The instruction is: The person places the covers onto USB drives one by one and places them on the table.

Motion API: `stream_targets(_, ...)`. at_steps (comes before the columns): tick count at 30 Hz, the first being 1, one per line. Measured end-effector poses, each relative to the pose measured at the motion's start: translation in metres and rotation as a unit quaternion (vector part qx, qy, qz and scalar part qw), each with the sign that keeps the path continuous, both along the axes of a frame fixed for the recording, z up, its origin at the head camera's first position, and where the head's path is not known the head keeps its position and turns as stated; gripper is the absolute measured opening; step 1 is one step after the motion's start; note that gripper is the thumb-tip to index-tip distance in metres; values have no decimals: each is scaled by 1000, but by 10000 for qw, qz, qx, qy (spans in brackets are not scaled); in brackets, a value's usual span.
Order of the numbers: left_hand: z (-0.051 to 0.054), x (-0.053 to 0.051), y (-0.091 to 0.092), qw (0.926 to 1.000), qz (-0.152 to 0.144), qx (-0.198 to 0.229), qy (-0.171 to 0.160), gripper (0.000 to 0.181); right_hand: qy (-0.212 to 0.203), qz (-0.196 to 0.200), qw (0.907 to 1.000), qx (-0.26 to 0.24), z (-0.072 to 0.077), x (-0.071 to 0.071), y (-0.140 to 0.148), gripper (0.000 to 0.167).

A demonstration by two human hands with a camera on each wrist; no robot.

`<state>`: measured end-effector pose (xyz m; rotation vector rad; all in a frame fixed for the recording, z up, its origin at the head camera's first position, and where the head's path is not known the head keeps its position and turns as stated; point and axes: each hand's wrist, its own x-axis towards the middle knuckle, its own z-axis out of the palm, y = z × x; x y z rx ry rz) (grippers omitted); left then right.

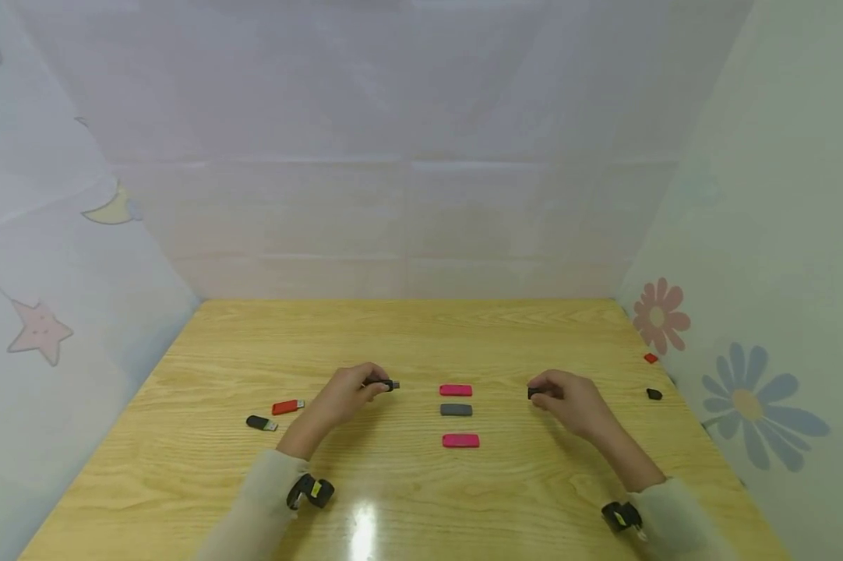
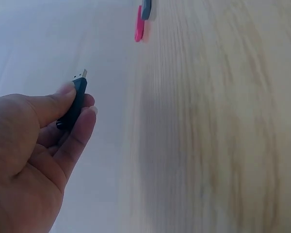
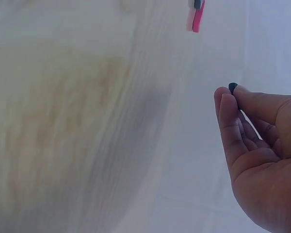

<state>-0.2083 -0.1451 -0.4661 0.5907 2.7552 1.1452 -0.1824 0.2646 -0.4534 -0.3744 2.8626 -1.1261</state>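
Note:
My left hand (image 1: 348,394) pinches a black USB stick (image 2: 73,104) between thumb and fingers, its bare metal plug pointing away from the palm. Opposite it, my right hand (image 1: 569,401) pinches a small black piece (image 3: 233,87) that looks like a USB stick's cap; the fingers hide most of it. Both hands are above the table, well apart. Between them lie a pink USB stick (image 1: 456,389), a grey one (image 1: 456,409) and a second pink one (image 1: 460,441), stacked in a column with no plugs showing.
Left of my left hand, a red USB stick (image 1: 286,407) and a black-and-green one (image 1: 259,422) lie with plugs bare. Near the right edge of the wooden table (image 1: 393,335) are a small red cap (image 1: 650,358) and a black cap (image 1: 654,394). Sheeted walls border the table's back and sides.

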Motion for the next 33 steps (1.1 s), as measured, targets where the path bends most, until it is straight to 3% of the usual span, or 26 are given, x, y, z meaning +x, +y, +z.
stream_targets(7,1,2,16,9994,-261,-115,177,14,-4,87,9999,-147,-2,0,-16,17)
stream_targets(19,3,4,38,9987,-474,-99,177,13,-30,155,9998,-79,0,-2,-31,13)
stream_targets(33,2,1,51,9972,-690,-75,264,14,-31,271,9996,-43,4,0,-38,15)
